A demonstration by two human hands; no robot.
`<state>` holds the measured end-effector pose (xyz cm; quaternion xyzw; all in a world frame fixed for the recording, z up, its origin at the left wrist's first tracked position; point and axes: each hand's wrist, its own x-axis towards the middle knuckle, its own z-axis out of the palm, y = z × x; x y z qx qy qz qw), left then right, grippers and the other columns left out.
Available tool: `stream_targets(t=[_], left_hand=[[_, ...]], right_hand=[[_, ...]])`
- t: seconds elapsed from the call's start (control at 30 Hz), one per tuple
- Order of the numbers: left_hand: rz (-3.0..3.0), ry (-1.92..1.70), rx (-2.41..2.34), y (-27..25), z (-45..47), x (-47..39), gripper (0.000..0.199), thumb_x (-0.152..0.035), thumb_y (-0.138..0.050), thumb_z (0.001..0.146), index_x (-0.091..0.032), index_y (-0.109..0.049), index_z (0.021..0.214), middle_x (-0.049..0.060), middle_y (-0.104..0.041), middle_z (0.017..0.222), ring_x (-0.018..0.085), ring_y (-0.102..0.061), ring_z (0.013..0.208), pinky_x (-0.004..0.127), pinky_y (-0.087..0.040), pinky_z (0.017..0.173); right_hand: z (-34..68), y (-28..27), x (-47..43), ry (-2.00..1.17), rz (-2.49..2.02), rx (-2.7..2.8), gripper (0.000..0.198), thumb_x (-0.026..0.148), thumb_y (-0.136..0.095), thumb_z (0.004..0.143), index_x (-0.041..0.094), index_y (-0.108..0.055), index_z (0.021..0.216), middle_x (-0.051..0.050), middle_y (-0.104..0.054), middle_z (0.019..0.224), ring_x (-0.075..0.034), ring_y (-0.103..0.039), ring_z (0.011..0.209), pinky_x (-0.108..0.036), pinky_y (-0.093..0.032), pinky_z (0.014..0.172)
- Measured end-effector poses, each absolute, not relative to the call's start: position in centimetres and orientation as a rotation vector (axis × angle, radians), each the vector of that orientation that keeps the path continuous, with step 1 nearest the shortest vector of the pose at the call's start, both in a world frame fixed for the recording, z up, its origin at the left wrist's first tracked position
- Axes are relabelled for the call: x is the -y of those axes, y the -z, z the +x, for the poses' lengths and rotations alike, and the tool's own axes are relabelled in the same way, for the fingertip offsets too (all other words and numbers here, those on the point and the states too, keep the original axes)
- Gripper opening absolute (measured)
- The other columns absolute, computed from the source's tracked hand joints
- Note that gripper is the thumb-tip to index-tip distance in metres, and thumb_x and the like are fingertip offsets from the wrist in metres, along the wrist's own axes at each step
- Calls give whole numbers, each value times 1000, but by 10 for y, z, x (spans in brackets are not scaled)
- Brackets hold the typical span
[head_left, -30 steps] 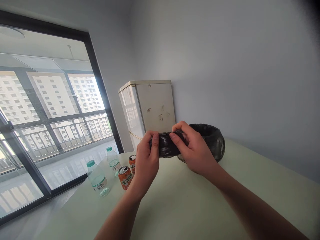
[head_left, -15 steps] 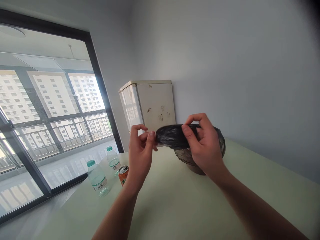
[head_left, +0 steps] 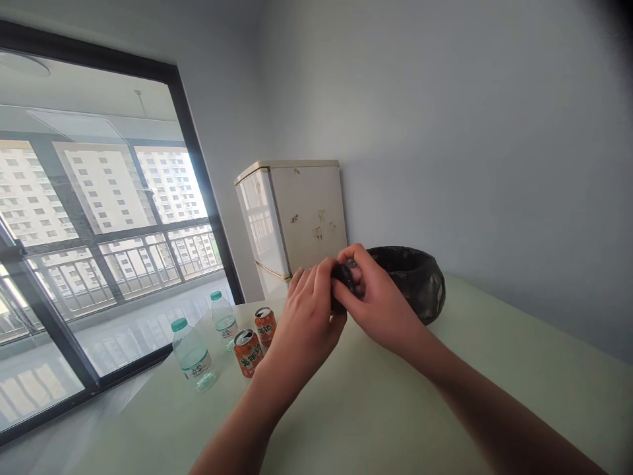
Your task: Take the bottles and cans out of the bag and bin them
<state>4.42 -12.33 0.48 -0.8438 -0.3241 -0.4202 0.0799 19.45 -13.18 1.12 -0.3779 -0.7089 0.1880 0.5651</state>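
Note:
Between my two hands, above the pale green table [head_left: 376, 409], is a bunched-up black plastic bag [head_left: 342, 274], mostly covered by my fingers. My left hand [head_left: 312, 307] wraps round it from the left, its back toward me. From the right, my right hand [head_left: 370, 297] pinches the bag between thumb and fingers. Just behind my right hand stands a round bin [head_left: 420, 290] lined with dark plastic, partly hidden by that hand.
Left of my hands are two orange drink cans [head_left: 248, 353] with opened tops and two clear plastic bottles [head_left: 194, 356] with green caps. A worn white refrigerator [head_left: 309, 211] stands beyond the table. A glass sliding door [head_left: 99, 231] is at left.
The bag was stretched lengthwise between my hands and is now gathered into a small bunch. My left hand has moved right and closed round it, uncovering the second can.

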Motion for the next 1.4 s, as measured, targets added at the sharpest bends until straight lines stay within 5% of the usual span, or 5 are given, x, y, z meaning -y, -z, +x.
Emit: stream_targets(t=[0.17,0.9,1.13,1.27,1.4], left_hand=[[-2575,1224,939,-4,44,113,42,2,-46,82,-24,-47,116,4,-62,101,21,-58,96,40,-47,93],[-2507,1228,1089,-8,33,102,39,6,-39,80,-24,-49,103,1,-60,99,20,-52,92,36,-42,90],[-2423,1271,1101,-4,31,94,45,7,-39,77,-24,-53,107,2,-64,97,21,-56,89,36,-44,87],[-2529,1239,1086,-5,30,97,42,6,-39,77,-26,-56,100,-2,-66,86,19,-59,81,42,-41,101],[-2670,1320,1069,-9,32,108,37,5,-38,74,-24,-55,88,-4,-65,77,17,-56,73,35,-44,89]], right_hand=[[199,-12,135,-551,-887,1707,17,27,-58,93,27,-46,105,8,-49,69,-10,-45,59,-22,-39,53],[199,-15,138,-641,-783,1746,11,30,-60,96,26,-50,100,8,-47,66,-10,-44,57,-22,-37,51],[202,-16,146,-384,-801,1779,22,28,-58,97,28,-60,119,6,-49,68,-11,-43,55,-25,-41,54],[207,-16,148,-14,-695,1876,19,16,-56,94,25,-68,105,3,-55,74,-11,-47,60,-28,-44,60],[212,-18,152,145,-621,1993,28,8,-52,90,23,-69,105,-4,-58,94,-14,-54,75,-29,-49,66]])
